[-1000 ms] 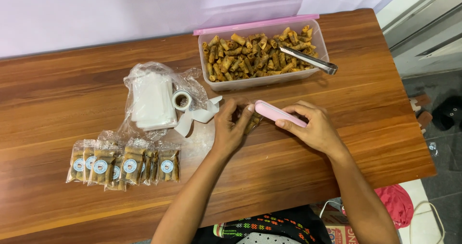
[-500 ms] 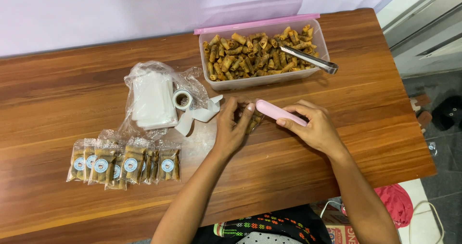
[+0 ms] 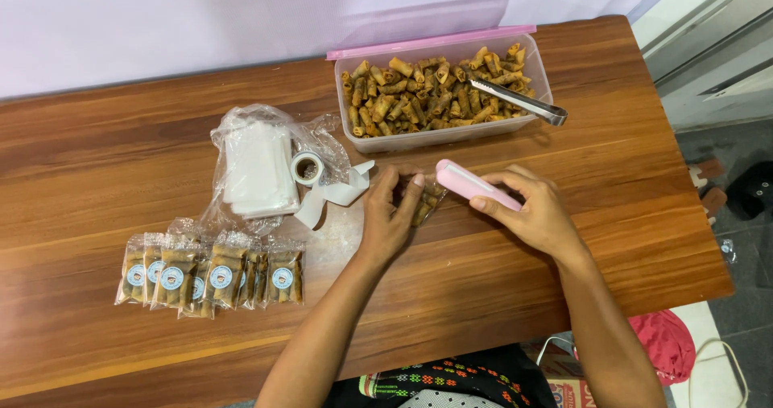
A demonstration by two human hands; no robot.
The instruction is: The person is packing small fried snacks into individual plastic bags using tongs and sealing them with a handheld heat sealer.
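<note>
My left hand [image 3: 389, 217] rests on a small clear snack bag [image 3: 427, 201] of brown rolled snacks and holds it on the wooden table [image 3: 97, 166]. My right hand [image 3: 533, 212] grips a slim pink handheld sealer [image 3: 472, 183], whose tip meets the bag's edge. Most of the bag is hidden under my left fingers. Just behind both hands stands a clear plastic tub [image 3: 444, 137] full of the same rolled snacks, with metal tongs [image 3: 523, 104] lying in it.
A row of several filled, labelled snack bags [image 3: 211, 274] lies at the front left. A plastic wrap with a white stack of empty bags [image 3: 258, 171] and a roll of sticker tape [image 3: 307, 167] sit left of my hands. The tub's pink lid [image 3: 427, 38] leans behind it.
Both hands stay in nearly the same place. The pink sealer has shifted only slightly along the bag's edge.
</note>
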